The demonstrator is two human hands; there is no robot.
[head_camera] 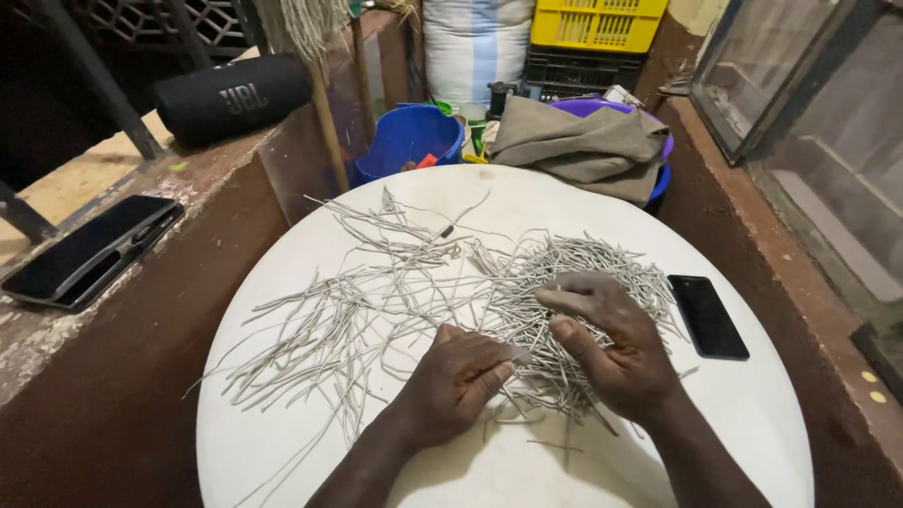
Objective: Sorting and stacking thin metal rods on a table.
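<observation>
My left hand [454, 379] rests on the round white desk [752, 414] with its fingers curled narrowly around a few pale grey strips, its fingertips touching the near edge of the heap of thin grey strips [555, 301]; my right hand [611, 343] lies on top of that heap, fingers bent and half closed, pinching some strips between thumb and forefinger; the heap sits right of the desk's middle, while looser strips [320, 329] fan out flat to the left, well spread. A black phone [707, 316] lies on the desk just beside the heap's right edge. Beyond the far rim, a blue bucket [406, 139] stands tilted, with something small and red showing at its mouth; a purple basin [658, 141] beside it is covered by a folded brownish cloth [588, 141]; I cannot tell what lies under it; behind stand a yellow crate [594, 25] on a black crate [574, 71]. On the ledge at left lie a second phone [89, 249] and a black cylindrical speaker [230, 96].
</observation>
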